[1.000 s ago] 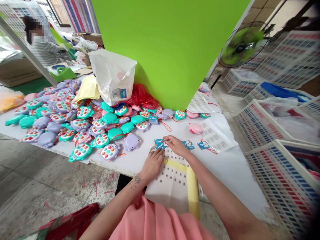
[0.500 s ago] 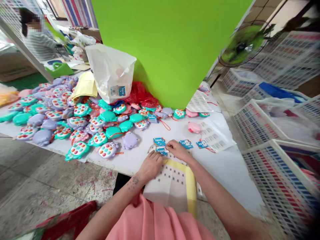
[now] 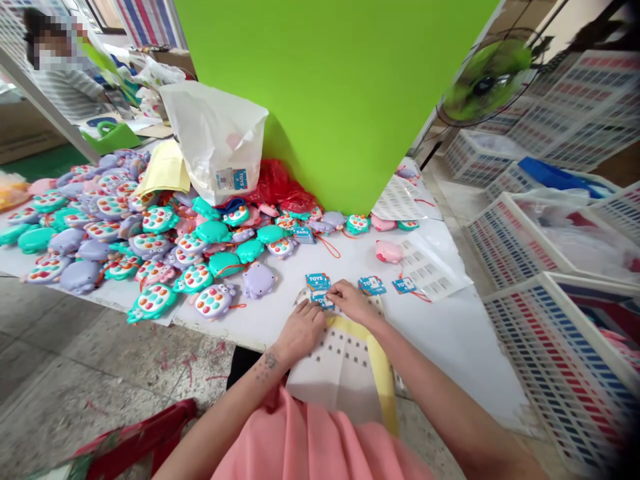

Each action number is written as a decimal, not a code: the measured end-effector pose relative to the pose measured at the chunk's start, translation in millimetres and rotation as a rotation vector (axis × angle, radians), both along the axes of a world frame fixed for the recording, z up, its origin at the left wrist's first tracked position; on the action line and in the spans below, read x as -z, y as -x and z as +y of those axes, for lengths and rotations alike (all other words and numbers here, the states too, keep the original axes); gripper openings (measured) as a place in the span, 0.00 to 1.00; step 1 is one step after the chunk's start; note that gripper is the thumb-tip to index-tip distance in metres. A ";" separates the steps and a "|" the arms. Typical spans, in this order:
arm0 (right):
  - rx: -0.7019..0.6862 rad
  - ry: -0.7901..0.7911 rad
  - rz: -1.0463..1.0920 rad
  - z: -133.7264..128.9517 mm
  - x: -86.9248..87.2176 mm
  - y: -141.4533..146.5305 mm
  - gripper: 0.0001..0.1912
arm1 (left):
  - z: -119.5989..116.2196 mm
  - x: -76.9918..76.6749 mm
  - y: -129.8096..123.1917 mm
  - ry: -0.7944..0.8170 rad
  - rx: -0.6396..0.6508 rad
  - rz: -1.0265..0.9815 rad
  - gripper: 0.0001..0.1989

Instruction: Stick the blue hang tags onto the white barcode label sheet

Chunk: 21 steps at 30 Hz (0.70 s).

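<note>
A blue "TOYS" card (image 3: 324,303) lies on top of a sheet of small printed labels (image 3: 345,350). My left hand (image 3: 303,330) rests at the card's lower left, its fingertips closed on that edge. Over the card's right part, the fingertips of my right hand (image 3: 353,301) are pinched on a small white sticker, mostly covered by the fingers. Just above lies another blue "TOYS" card (image 3: 318,281). To the right are more blue cards (image 3: 371,286), one of them with an orange cord (image 3: 405,285).
Teal, purple and pink animal-shaped pop toys (image 3: 160,243) crowd the table's left side. Behind them stands a white plastic bag (image 3: 215,133) against a green panel (image 3: 330,87). White crates (image 3: 540,340) and a fan (image 3: 485,83) are at the right. A person (image 3: 67,87) sits far left.
My right hand has shifted slightly left and the white sticker now lies over the card's lettering. My left hand stays in place. The view has tilted a little.
</note>
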State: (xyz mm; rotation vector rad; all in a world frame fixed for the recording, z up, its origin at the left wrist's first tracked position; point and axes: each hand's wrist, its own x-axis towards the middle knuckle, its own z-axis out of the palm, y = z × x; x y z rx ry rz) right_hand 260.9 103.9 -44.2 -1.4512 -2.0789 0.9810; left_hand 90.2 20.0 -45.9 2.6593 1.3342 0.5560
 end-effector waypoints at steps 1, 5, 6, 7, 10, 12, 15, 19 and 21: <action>0.002 -0.004 -0.003 -0.2 0.3 0.1 0.04 | 0.0 0.4 -0.2 -0.005 -0.002 0.001 0.05; 0.005 -0.021 -0.017 -0.9 2.8 0.6 0.04 | 0.3 2.2 -1.1 -0.034 0.002 0.009 0.06; 0.004 -0.025 -0.017 -1.1 3.6 0.7 0.04 | 0.5 2.7 -1.3 -0.040 0.003 0.012 0.06; 0.003 -0.030 -0.017 -1.2 4.1 0.8 0.04 | 0.6 3.3 -1.5 -0.045 0.003 0.013 0.06; 0.011 -0.040 -0.012 -1.4 4.4 1.4 0.04 | 1.0 4.7 -1.5 -0.055 0.004 0.013 0.06; 0.012 -0.040 -0.008 -1.6 3.4 1.9 0.04 | 1.1 4.8 -1.4 -0.055 0.005 0.012 0.06; 0.006 -0.048 0.000 -1.9 2.3 2.3 0.04 | 1.0 3.9 -1.3 -0.038 0.008 0.015 0.06; 0.006 -0.076 0.005 -1.6 4.4 1.9 0.04 | 1.2 4.3 -1.0 -0.034 0.008 0.026 0.07; 0.003 -0.082 0.008 -1.4 6.2 1.4 0.04 | 1.9 5.5 -0.8 -0.033 0.010 0.034 0.08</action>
